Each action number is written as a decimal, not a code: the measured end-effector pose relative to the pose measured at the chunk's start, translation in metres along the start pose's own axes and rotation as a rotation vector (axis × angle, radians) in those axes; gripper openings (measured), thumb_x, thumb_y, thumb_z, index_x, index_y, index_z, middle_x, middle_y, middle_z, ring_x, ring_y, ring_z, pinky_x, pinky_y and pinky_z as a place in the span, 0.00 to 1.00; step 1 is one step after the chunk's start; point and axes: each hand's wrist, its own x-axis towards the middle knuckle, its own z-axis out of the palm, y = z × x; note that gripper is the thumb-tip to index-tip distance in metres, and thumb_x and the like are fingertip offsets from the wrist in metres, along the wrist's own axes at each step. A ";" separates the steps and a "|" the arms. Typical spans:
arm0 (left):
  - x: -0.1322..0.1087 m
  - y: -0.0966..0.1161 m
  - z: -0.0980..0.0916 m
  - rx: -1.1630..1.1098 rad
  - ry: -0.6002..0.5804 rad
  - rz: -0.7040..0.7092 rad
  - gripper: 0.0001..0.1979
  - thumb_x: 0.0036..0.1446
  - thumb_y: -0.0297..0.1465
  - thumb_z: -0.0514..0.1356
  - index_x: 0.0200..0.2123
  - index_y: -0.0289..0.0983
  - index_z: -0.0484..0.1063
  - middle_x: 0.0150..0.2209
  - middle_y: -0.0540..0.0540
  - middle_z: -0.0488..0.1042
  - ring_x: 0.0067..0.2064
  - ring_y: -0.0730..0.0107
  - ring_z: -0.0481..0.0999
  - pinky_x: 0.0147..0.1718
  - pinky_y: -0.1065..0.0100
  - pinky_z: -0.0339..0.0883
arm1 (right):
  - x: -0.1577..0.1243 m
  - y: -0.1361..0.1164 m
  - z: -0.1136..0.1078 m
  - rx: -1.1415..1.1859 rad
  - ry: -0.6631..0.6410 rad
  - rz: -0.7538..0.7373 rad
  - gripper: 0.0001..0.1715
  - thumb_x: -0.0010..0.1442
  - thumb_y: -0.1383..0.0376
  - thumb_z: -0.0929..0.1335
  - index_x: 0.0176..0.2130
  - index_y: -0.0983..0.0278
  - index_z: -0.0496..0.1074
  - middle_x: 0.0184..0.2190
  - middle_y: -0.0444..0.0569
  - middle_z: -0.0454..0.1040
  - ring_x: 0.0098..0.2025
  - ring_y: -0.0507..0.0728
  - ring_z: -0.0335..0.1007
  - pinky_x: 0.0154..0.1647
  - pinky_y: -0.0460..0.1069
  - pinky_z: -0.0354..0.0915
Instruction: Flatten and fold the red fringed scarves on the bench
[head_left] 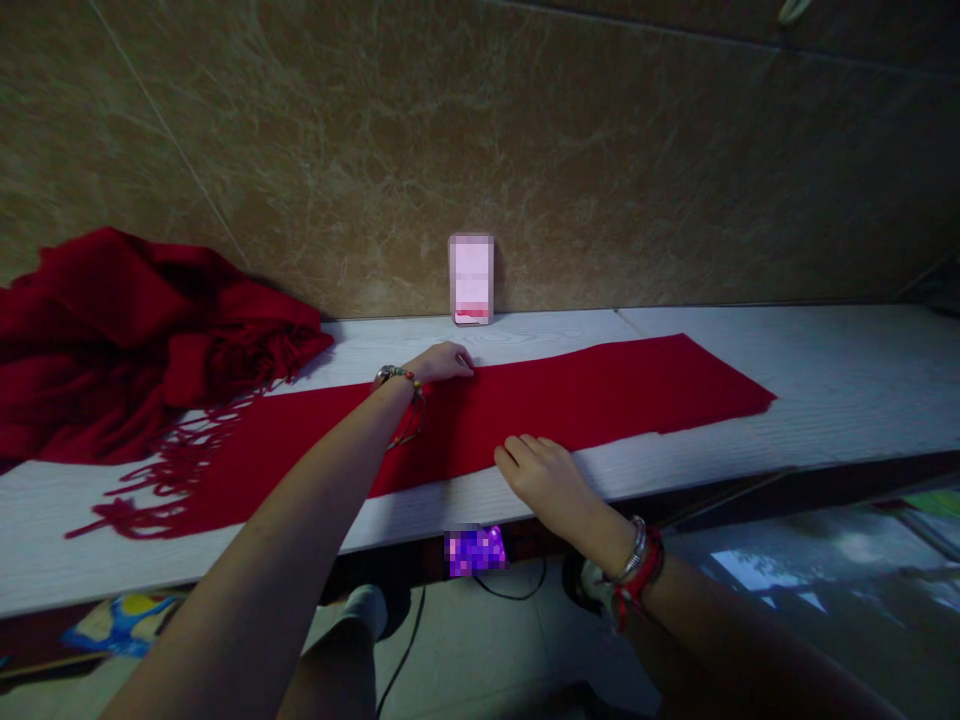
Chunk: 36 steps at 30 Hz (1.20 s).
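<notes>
Long red woven-cloth scarf with a tasselled end (585, 395), just one spread out, lying flat lengthwise along a white wood-grain bench (847, 370), right under both hands.

Going left to right: first up, one big crumpled heap of dark red cloth (127, 340) at the far left end, with some tassels of its own. Can't tell how many pieces in there. Below the bench's near edge, one shiny blue, yellow and white packet (127, 625). Then the scarf's fringe (154, 515), strands kinda tangled, right beside the heap.

Next, one light-coloured sock (366, 608) down below, then one silver-toned watch (384, 375) and one multicoloured beaded bracelet (409, 377) on the left wrist. Left hand (441, 362) on the scarf's far edge, fingers curled in. Pinching cloth or just resting? Honestly can't tell.

Two lit screens around the middle, both pixelated: one pale pink upright phone (472, 275) leaning on the brown marbled wall (600, 180), plus one purple glowing screen (476, 552) below the bench's near edge.

Right hand (541, 480) on the scarf's near edge, fingers bent, fingertips at the cloth; can't tell about the grip there either. Silver bangle (638, 548) and red cord bracelets (651, 570) on that wrist, too bunched up to count. Lastly, the scarf's slanted plain end, flat on the bench, and one glossy reflective surface (810, 570) at lower right.
</notes>
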 end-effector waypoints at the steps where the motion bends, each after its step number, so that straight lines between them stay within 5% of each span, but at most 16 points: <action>1: 0.000 0.001 0.001 -0.006 0.003 -0.003 0.13 0.49 0.29 0.60 0.39 0.35 0.77 0.37 0.47 0.80 0.37 0.70 0.77 0.37 0.74 0.67 | 0.000 0.000 -0.001 0.003 -0.006 0.020 0.10 0.59 0.76 0.63 0.36 0.66 0.72 0.31 0.51 0.74 0.33 0.56 0.70 0.30 0.49 0.62; 13: -0.001 0.017 0.003 -0.111 0.015 -0.050 0.12 0.51 0.25 0.61 0.40 0.31 0.76 0.36 0.46 0.80 0.39 0.70 0.76 0.39 0.72 0.66 | -0.001 -0.003 0.000 0.011 0.023 0.063 0.12 0.58 0.78 0.63 0.33 0.67 0.73 0.28 0.52 0.74 0.32 0.56 0.69 0.28 0.49 0.61; 20: -0.007 0.036 -0.018 -0.350 0.014 -0.029 0.15 0.59 0.24 0.54 0.49 0.28 0.70 0.41 0.45 0.79 0.38 0.75 0.75 0.38 0.75 0.68 | -0.016 0.020 -0.003 -0.100 0.382 0.050 0.14 0.60 0.76 0.61 0.33 0.66 0.74 0.24 0.48 0.70 0.26 0.53 0.64 0.27 0.48 0.56; 24: 0.011 0.075 -0.036 -0.457 0.042 0.005 0.17 0.60 0.24 0.52 0.51 0.33 0.69 0.43 0.44 0.77 0.39 0.74 0.75 0.39 0.70 0.69 | -0.030 0.055 -0.021 -0.113 0.521 0.179 0.18 0.63 0.73 0.58 0.35 0.65 0.75 0.24 0.48 0.70 0.26 0.52 0.64 0.28 0.48 0.57; 29: 0.054 0.150 -0.045 -0.773 0.099 0.137 0.11 0.57 0.23 0.54 0.42 0.35 0.73 0.39 0.47 0.76 0.41 0.73 0.74 0.43 0.67 0.67 | -0.056 0.127 -0.050 -0.088 0.674 0.390 0.18 0.59 0.73 0.59 0.38 0.64 0.75 0.27 0.48 0.73 0.29 0.54 0.68 0.30 0.48 0.63; 32: 0.085 0.199 -0.038 -0.891 0.116 0.194 0.09 0.57 0.22 0.55 0.40 0.33 0.72 0.39 0.47 0.75 0.42 0.75 0.73 0.45 0.69 0.65 | -0.083 0.180 -0.060 -0.109 0.759 0.386 0.14 0.55 0.72 0.61 0.34 0.65 0.75 0.25 0.49 0.73 0.27 0.55 0.69 0.28 0.49 0.64; 36: 0.130 0.255 -0.008 -0.870 0.049 0.279 0.16 0.56 0.20 0.54 0.48 0.32 0.68 0.44 0.44 0.74 0.45 0.73 0.73 0.45 0.70 0.65 | -0.130 0.245 -0.046 -0.061 0.608 0.633 0.15 0.56 0.68 0.60 0.36 0.62 0.74 0.30 0.54 0.75 0.30 0.59 0.70 0.31 0.53 0.64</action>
